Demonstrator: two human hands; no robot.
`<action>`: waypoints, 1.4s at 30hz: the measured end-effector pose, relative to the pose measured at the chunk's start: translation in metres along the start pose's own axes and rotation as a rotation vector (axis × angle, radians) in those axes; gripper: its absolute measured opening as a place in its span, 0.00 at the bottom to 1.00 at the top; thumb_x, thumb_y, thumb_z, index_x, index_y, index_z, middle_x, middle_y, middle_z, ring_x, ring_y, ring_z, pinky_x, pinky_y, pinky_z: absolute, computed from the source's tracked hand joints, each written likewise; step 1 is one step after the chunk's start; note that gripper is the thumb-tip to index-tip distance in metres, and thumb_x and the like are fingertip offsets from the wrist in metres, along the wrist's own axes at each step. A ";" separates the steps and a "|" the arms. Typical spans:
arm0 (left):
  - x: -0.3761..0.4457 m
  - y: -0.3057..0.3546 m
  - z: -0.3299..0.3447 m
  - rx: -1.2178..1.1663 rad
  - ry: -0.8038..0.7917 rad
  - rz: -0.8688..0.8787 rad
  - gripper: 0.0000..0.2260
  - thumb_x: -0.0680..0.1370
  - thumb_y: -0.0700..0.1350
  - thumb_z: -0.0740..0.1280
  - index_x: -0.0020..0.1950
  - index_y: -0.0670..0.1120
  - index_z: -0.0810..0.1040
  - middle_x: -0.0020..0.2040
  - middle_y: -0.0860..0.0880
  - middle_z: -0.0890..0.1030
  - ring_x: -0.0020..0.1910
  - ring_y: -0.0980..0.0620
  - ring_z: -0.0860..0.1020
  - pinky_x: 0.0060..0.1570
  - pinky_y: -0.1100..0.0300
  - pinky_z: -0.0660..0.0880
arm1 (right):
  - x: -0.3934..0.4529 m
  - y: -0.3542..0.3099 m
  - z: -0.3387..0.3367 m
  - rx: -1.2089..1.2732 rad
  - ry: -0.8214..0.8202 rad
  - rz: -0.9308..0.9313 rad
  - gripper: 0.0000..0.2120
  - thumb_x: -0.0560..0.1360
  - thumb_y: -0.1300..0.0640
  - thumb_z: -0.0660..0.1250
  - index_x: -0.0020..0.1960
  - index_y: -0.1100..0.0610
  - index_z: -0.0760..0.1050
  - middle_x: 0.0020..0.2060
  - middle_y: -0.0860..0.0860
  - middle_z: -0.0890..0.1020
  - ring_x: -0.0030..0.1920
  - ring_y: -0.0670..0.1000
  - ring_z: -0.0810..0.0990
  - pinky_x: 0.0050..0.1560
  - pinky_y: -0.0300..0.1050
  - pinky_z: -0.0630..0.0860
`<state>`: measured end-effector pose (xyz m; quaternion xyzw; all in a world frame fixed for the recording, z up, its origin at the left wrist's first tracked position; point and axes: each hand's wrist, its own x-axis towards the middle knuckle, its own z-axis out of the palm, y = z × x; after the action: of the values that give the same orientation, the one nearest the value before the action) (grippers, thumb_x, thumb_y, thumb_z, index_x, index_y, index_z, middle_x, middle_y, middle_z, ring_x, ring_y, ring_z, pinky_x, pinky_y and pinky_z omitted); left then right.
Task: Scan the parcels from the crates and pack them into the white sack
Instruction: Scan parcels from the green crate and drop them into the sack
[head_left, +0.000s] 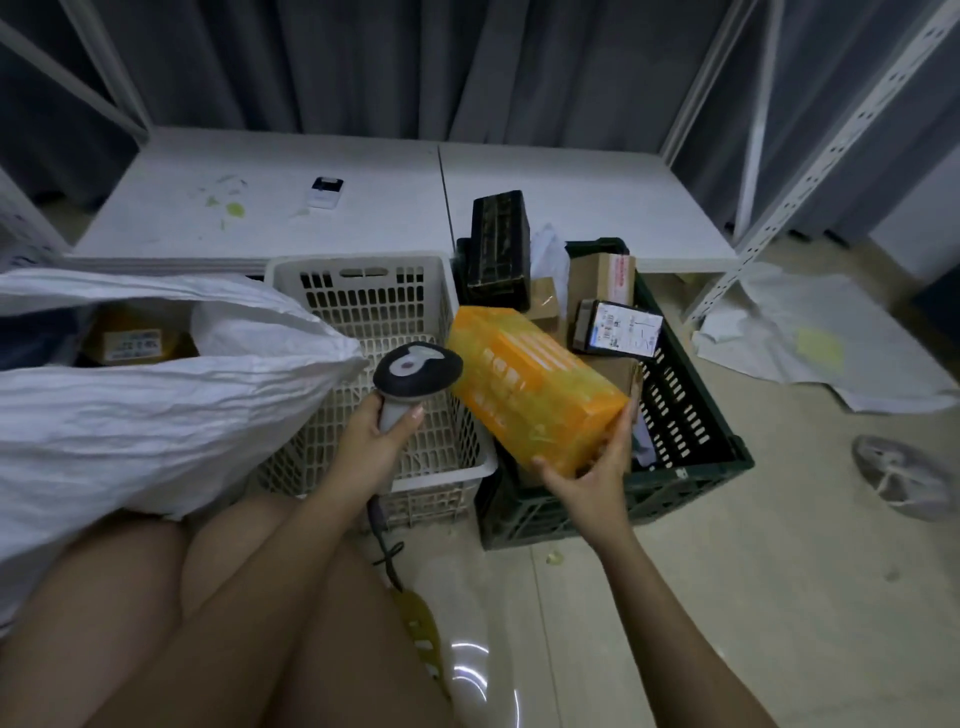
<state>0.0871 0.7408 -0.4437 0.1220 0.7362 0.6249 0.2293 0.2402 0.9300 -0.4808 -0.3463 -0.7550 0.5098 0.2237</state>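
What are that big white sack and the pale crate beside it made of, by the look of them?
The white sack looks like woven plastic fabric, matte: it holds stiff, crinkled folds. The pale crate looks like rigid moulded plastic with a dull finish: its walls are an even grid of slots with a cut-out handle.

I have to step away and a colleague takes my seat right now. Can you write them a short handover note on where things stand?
Left hand grips the scanner, its head close beside the orange parcel.
Right hand holds that orange parcel by its near end, above the green crate.
Done: at least one yellow parcel lies in the white sack on the left. No parcels show in the white crate.
Left: scan the orange parcel and bag it, then the boxes remaining in the green crate, among them a black box and a labelled box.
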 end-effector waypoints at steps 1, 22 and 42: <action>-0.002 0.000 -0.001 0.007 -0.005 -0.002 0.15 0.79 0.42 0.65 0.65 0.45 0.71 0.57 0.43 0.79 0.56 0.46 0.78 0.57 0.52 0.74 | -0.007 0.003 0.003 -0.040 -0.015 -0.010 0.63 0.64 0.50 0.80 0.77 0.41 0.33 0.77 0.46 0.47 0.72 0.43 0.54 0.71 0.51 0.60; 0.025 -0.017 0.002 -0.148 -0.098 -0.041 0.15 0.79 0.42 0.65 0.65 0.50 0.70 0.62 0.48 0.77 0.62 0.47 0.76 0.64 0.49 0.71 | 0.057 -0.059 0.016 -0.009 -0.240 0.235 0.42 0.74 0.50 0.72 0.78 0.49 0.50 0.69 0.53 0.69 0.60 0.53 0.73 0.56 0.49 0.73; 0.025 -0.016 0.013 -0.240 -0.174 -0.025 0.12 0.80 0.41 0.63 0.61 0.54 0.71 0.58 0.52 0.78 0.59 0.47 0.78 0.61 0.50 0.74 | 0.001 -0.005 0.006 -0.506 0.011 -0.124 0.37 0.67 0.40 0.75 0.73 0.42 0.65 0.74 0.52 0.52 0.74 0.57 0.51 0.70 0.59 0.60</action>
<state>0.0733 0.7606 -0.4657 0.1380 0.6352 0.6925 0.3130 0.2336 0.9261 -0.4782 -0.3470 -0.8771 0.2881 0.1651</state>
